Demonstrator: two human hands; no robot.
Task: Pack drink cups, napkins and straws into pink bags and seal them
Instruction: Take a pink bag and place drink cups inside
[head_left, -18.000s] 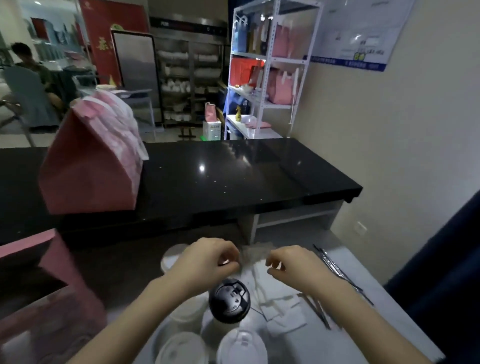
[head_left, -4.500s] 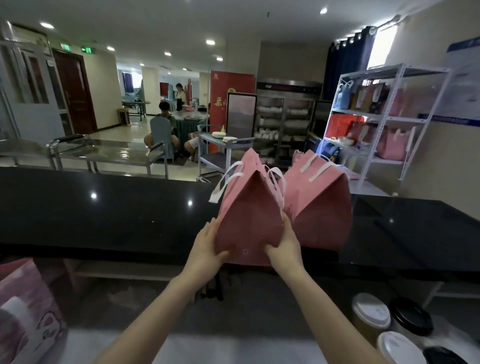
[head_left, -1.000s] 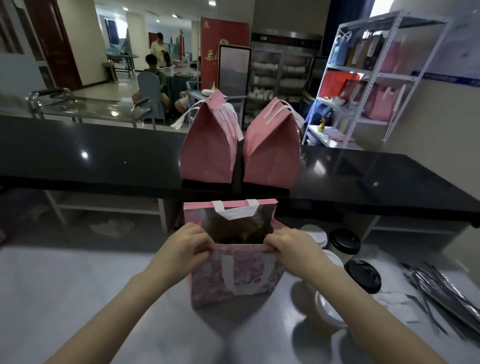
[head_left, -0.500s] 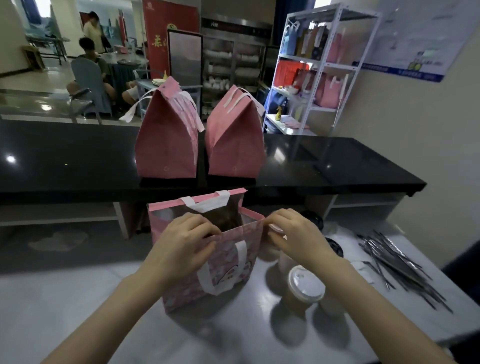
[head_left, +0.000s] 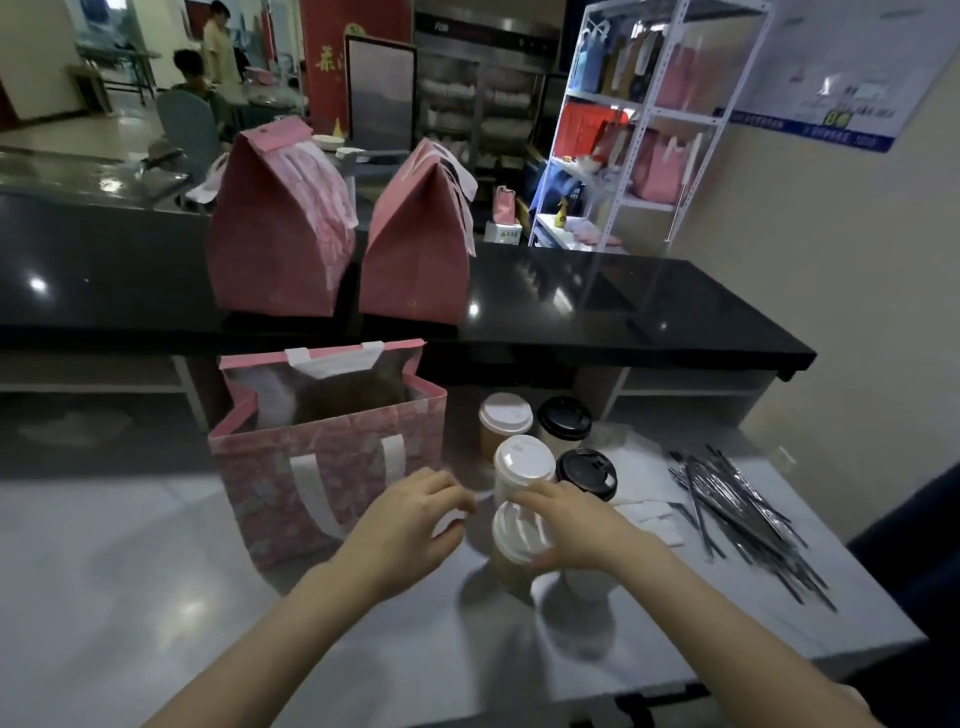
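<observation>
Risks toppling the bag (head_left: 327, 467), which stands light and mouth up near the table's (head_left: 130, 597) far edge with nothing steadying it, should the cup (head_left: 519, 530) clip its near wall going in. Risks knocking the other cups (head_left: 524, 457) too, packed close just behind. Might pop the lid through a hard sideways squeeze. Holds the cup roughly upright toward the table's middle, just right of the bag — lid up, long axis vertical. Wraps it with the right hand (head_left: 576, 525), fingers curled round the wall. Grips nothing with the left hand (head_left: 410, 519), loosely curled between bag and cup.
</observation>
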